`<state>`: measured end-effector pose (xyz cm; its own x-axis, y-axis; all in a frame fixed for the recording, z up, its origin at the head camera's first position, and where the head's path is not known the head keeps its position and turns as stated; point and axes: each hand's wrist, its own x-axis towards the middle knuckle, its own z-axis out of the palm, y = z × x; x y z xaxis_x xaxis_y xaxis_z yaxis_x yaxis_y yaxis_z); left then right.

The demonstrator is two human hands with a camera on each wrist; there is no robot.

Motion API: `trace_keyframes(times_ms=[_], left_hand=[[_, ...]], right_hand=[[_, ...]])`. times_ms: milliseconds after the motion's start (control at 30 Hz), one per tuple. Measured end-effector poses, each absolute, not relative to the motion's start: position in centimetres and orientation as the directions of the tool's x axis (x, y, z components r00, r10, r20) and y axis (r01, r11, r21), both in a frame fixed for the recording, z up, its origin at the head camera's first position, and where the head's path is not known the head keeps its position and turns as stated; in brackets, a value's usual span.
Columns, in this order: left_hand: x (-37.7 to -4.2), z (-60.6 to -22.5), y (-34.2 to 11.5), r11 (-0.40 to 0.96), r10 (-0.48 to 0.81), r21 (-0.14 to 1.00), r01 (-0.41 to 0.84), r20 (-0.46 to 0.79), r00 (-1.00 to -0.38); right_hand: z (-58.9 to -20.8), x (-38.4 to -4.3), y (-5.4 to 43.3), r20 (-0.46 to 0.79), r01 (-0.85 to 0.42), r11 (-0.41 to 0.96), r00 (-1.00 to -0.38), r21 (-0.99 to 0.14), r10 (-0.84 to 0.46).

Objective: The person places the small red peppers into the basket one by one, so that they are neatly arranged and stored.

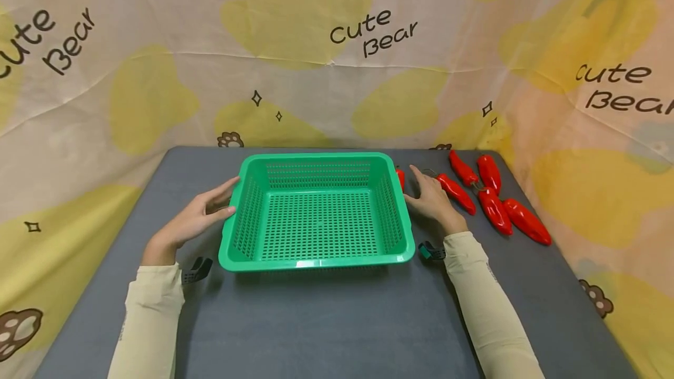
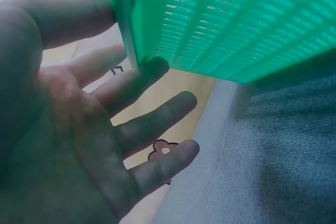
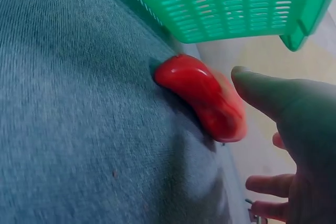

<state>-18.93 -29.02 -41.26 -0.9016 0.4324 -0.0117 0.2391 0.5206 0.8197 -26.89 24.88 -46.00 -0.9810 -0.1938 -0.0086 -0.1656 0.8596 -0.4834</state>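
A green plastic basket [image 1: 319, 224] with slotted walls and floor stands on the grey table, with nothing in it. At its left rim is my left hand [image 1: 196, 220], fingers spread and fairly straight, fingertips at the edge. The left wrist view shows the palm and extended fingers [image 2: 157, 121] beside the basket wall. My right hand [image 1: 432, 199] is just right of the basket, apart from its rim, thumb and fingers extended and holding nothing. Close to that hand lies a red chili pepper [image 3: 202, 95], mostly hidden by the basket in the head view.
Another red pepper [image 1: 456, 193] lies just right of my right hand. Several more red peppers [image 1: 494, 210] are clustered near the table's right edge. A patterned cloth [image 1: 316, 28] hangs behind and beside the grey table [image 1: 321, 326].
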Motion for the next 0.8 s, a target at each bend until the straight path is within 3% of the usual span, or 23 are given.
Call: trace_keyframes(times_ms=[300, 800], left_hand=[[-19.1, -41.2, -28.7, 0.524, 0.431, 0.818, 0.236, -0.016, -0.902], [-19.1, -41.6, -28.6, 0.506, 0.418, 0.834, 0.218, -0.016, -0.908]], right_hand=[[-45.8, -27.8, 23.8, -0.063, -0.110, 0.822, -0.983, -0.559, -0.174], [-45.8, -28.4, 22.6, -0.025, -0.112, 0.747, -0.985, -0.656, -0.170]])
